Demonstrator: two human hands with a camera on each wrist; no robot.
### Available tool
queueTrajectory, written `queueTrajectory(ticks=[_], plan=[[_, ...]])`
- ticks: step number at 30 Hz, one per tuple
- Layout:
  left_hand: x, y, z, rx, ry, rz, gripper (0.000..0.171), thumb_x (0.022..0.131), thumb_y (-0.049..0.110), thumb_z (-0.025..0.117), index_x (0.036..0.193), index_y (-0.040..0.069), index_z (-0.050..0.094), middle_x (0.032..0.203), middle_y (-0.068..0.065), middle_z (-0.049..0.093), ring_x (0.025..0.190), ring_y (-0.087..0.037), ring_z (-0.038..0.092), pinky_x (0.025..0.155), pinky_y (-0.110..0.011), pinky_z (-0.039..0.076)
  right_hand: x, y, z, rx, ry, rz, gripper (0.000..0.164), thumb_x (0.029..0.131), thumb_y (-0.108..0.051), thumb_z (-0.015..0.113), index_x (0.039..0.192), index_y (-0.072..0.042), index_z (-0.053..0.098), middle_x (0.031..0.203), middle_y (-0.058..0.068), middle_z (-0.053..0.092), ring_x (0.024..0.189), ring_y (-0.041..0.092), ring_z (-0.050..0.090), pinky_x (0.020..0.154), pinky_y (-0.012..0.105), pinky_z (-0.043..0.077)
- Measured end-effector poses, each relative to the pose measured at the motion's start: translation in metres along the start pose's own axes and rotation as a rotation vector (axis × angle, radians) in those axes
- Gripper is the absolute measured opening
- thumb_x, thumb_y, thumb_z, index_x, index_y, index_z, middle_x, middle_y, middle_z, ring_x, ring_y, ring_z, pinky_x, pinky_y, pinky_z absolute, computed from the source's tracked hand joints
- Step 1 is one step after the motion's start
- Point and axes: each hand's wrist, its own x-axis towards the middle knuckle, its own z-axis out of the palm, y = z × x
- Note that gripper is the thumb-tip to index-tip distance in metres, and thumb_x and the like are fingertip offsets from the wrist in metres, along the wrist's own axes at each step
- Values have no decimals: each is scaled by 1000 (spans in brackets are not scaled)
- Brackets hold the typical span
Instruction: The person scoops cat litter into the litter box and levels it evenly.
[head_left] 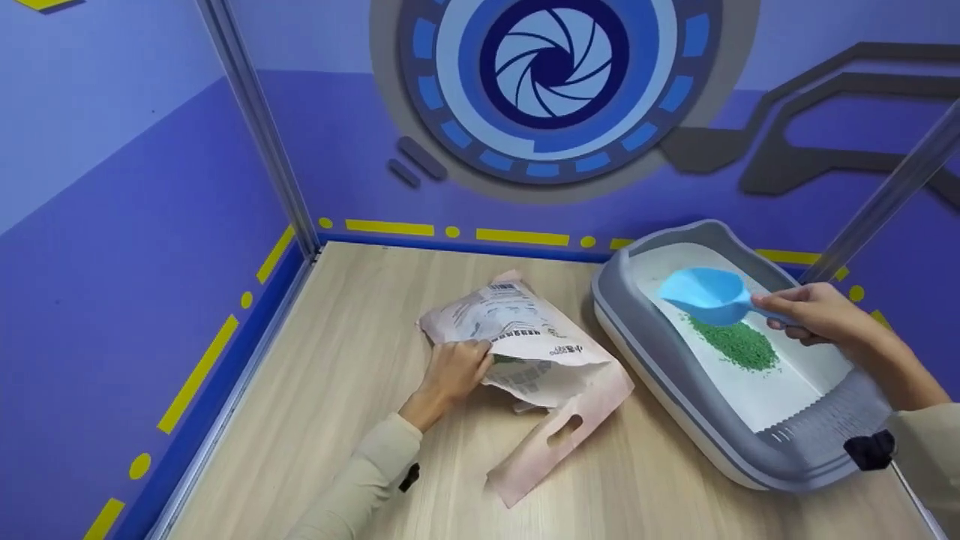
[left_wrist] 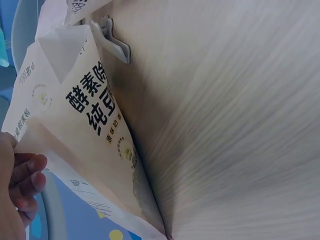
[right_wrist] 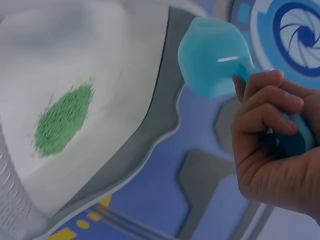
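My left hand point(head_left: 456, 371) pinches the edge of the open mouth of a pale pink printed bag point(head_left: 472, 311), which lies on the table. The bag's top strip with an oval handle hole point(head_left: 566, 431) hangs toward the front. In the right hand point(head_left: 817, 311) I grip the handle of a light blue scoop point(head_left: 705, 295), held over a grey-and-white litter box point(head_left: 675, 397). Bare blue shows inside the scoop's bowl. On the box's white floor lies a small heap of green granules point(head_left: 739, 345). The right wrist view shows my fingers curled round the scoop handle point(right_wrist: 300, 140).
A white clip point(left_wrist: 112, 42) sits beside the bag in the left wrist view. The wood-grain table point(head_left: 360, 300) meets blue printed walls point(head_left: 337, 150) at the back and left. Metal posts point(head_left: 262, 135) stand at the corners, and the litter box fills the right side.
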Motion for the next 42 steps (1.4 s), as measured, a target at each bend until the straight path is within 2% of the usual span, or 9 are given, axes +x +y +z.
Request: queueTrajectory(ticks=[3, 7, 11, 15, 21, 29, 33, 36, 42], plan=[[-1, -2, -1, 6, 13, -9, 21, 91, 22, 69, 75, 11, 62, 62, -3, 67, 53, -24, 64, 48, -38, 47, -1, -16, 12, 22, -78, -27, 32, 105, -38, 54, 103, -10, 69, 67, -10, 57, 51, 2, 38, 53, 21, 38], [-2, -3, 0, 24, 20, -12, 22, 91, 23, 69, 74, 12, 61, 61, -2, 66, 51, -22, 63, 46, -36, 45, 0, -32, 30, 53, -204, -80, 31, 106, -34, 52, 105, -7, 66, 69, -8, 57, 52, 3, 38, 55, 21, 40], [0, -3, 0, 31, 28, -14, 21, 91, 23, 69, 75, 12, 61, 62, -2, 66, 51, -23, 63, 46, -36, 46, 1, -42, 46, 68, -332, -137, 29, 107, -30, 51, 96, -7, 65, 67, -8, 55, 53, 2, 40, 52, 19, 37], [1, -2, -1, 17, 27, -14, 22, 90, 23, 71, 74, 12, 61, 61, -1, 65, 51, -22, 63, 47, -36, 45, 2, -43, 67, 50, -429, -189, 29, 106, -26, 52, 93, -6, 67, 67, -8, 54, 54, 2, 40, 51, 17, 33], [2, 0, 0, 20, 33, -4, 25, 87, 22, 73, 69, 13, 59, 55, 2, 60, 48, -18, 58, 45, -33, 42, 9, -32, 102, 23, -512, -206, 32, 105, -27, 55, 105, 0, 71, 67, -8, 55, 53, 1, 41, 51, 16, 33], [6, 3, 1, -41, -23, -78, 25, 90, 22, 69, 69, 13, 60, 58, 1, 62, 50, -15, 55, 47, -33, 45, 23, -13, 156, 144, -487, -165, 39, 106, -24, 53, 122, 10, 62, 73, -7, 56, 56, 0, 43, 52, 15, 35], [9, 3, 0, -75, -25, -125, 27, 91, 20, 69, 67, 13, 60, 57, 3, 58, 51, -10, 44, 46, -31, 41, 28, -14, 187, 247, -438, -137, 34, 107, -20, 48, 117, 12, 57, 74, -5, 55, 56, -1, 40, 50, 15, 33], [12, 1, -2, -80, -16, -143, 28, 90, 20, 70, 65, 13, 59, 57, 4, 56, 53, -9, 39, 46, -31, 38, 34, -15, 212, 335, -378, -103, 25, 108, -16, 44, 106, 5, 56, 74, -3, 51, 56, 0, 38, 50, 15, 32], [13, 3, -5, -45, -22, -137, 27, 91, 22, 70, 67, 13, 63, 60, 0, 65, 51, -16, 56, 47, -35, 43, 52, -10, 252, 443, -293, -49, 21, 109, -15, 42, 94, -6, 54, 76, -3, 50, 56, 0, 38, 49, 15, 34]])
